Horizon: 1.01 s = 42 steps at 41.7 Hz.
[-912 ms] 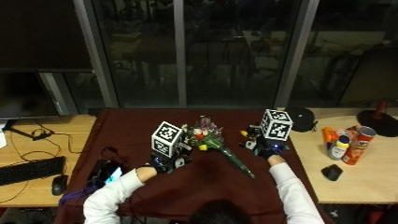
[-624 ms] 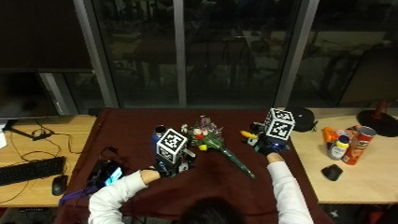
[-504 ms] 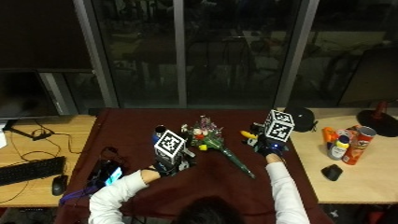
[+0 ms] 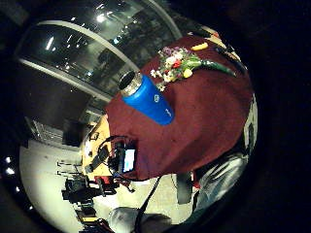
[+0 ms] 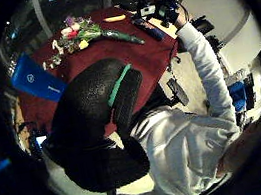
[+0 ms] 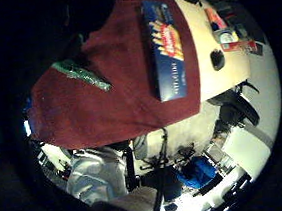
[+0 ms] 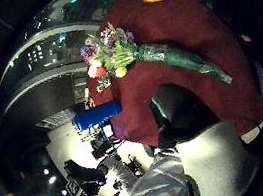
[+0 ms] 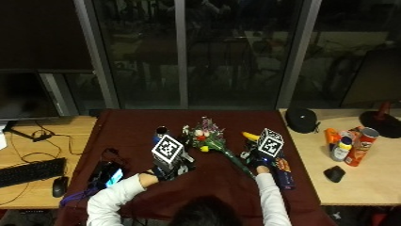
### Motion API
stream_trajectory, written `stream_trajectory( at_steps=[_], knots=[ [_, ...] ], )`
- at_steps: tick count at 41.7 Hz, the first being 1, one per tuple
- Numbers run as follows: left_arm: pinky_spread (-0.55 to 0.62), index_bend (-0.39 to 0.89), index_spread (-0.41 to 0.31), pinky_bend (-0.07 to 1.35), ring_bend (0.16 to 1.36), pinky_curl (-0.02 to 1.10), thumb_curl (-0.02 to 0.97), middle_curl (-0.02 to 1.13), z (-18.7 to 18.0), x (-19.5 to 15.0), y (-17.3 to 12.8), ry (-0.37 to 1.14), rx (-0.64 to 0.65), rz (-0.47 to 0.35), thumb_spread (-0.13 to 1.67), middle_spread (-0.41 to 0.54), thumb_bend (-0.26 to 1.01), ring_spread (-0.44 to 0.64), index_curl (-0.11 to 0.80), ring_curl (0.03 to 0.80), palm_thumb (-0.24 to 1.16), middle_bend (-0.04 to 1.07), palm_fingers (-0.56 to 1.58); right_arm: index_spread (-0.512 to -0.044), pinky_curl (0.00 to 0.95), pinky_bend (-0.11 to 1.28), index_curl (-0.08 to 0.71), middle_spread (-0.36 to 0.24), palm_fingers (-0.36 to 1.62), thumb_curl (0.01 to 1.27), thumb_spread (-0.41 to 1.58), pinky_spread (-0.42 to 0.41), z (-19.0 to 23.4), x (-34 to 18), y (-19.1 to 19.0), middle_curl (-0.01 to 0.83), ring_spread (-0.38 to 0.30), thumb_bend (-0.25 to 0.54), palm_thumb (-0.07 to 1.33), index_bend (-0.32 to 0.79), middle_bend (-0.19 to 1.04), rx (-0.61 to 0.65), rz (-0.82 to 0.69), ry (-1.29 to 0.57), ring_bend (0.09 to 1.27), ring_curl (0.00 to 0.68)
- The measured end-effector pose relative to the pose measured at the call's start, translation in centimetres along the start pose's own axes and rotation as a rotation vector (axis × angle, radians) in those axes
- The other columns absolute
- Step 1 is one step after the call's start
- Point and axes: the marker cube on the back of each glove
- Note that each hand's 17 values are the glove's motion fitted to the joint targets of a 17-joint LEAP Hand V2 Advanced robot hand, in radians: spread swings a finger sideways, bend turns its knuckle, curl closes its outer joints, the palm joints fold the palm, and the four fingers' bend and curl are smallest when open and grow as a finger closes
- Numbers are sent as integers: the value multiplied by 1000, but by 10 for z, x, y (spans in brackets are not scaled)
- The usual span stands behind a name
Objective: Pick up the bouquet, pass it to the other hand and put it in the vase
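bouquet (image 8: pixel 212 140): lies flat on the dark red cloth (image 8: pixel 132 136), flower heads away from the person, green-wrapped stems toward the right hand (image 8: pixel 258 159) – not picked up yet.
right hand: just beside the stem end, above the cloth; fingers hidden, can't tell if released or clenched.
left hand (image 8: pixel 164 167): near the vase, holds nothing; fingers curled loosely, seen in its thumb-side palm view.
vase (image 8: pixel 160 135): blue bottle w/ metal rim, beyond the left hand, upright, apart from the flowers.
risk: likely a grab at the thin stem tip lets the heavy head droop or slip; narrow vase mouth could snag the wrap at handover.
writing: blue box (image 6: pixel 168 47) beside the right hand has print – unreadable. Small logo on the vase, not legible.
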Motion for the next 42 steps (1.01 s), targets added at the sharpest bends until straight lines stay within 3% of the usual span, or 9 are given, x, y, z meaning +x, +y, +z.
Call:
stream_trajectory(
  at_steps=[3,7,12,16,30,38,40,41,42],
  knots=[
    [422,104,116,503,686,287,236,287,-3,-8,-5,-77,39,6,1018,297,-22,415,113,244,141,328,25,-152,333,701,122,2,511,306,1073,152,17,1,-8,342,-45,25,552,33,300,-10,32,31,647,339],
    [423,87,108,526,707,301,242,295,3,7,4,23,-43,18,1031,304,-21,414,111,253,145,324,-7,-147,334,688,114,-5,512,317,1075,131,39,5,-20,363,-55,4,564,50,329,21,86,105,658,348],
    [423,83,104,538,721,309,252,303,1,9,8,28,-80,18,1042,307,-19,416,109,258,156,329,-19,-149,329,651,126,-14,527,329,1075,120,41,6,-1,379,-61,-17,568,90,338,108,201,227,656,354],
    [423,87,102,544,728,314,256,309,-1,10,8,33,-86,20,1046,309,-21,417,109,261,158,332,-24,-150,331,635,132,-17,530,337,1067,107,56,-1,5,387,-66,-20,574,90,334,-2,161,140,658,361],
    [422,86,90,558,737,327,265,321,12,8,1,45,-123,22,1054,323,-23,424,109,265,159,325,-43,-151,340,625,137,-39,571,363,1046,84,90,-6,-3,409,-85,-22,613,71,327,14,153,91,666,379],
    [422,90,88,562,737,331,266,325,10,10,5,41,-165,31,1057,332,-24,428,111,264,147,311,-48,-176,346,594,140,-60,587,377,1035,35,96,-10,-1,431,-111,-9,663,82,374,-17,196,195,654,391],
    [422,89,88,561,736,332,265,326,11,10,5,41,-168,34,1059,333,-26,429,111,264,142,309,-48,-204,343,581,174,-67,666,378,1033,-8,96,-10,-1,425,-119,-2,696,176,339,-14,206,207,626,385],
    [422,89,88,561,736,332,267,327,11,10,5,41,-174,35,1058,334,-23,429,111,264,145,308,-48,-197,337,569,156,-65,613,380,1031,10,97,-10,-1,429,-120,-10,695,100,355,-13,217,213,628,384],
    [422,90,85,562,734,333,265,328,11,11,5,41,-180,37,1059,335,-25,430,111,263,141,308,-49,-214,353,590,196,-70,724,377,1032,-41,97,-10,-1,423,-126,-8,704,200,315,-10,227,216,625,391]
  ],
)
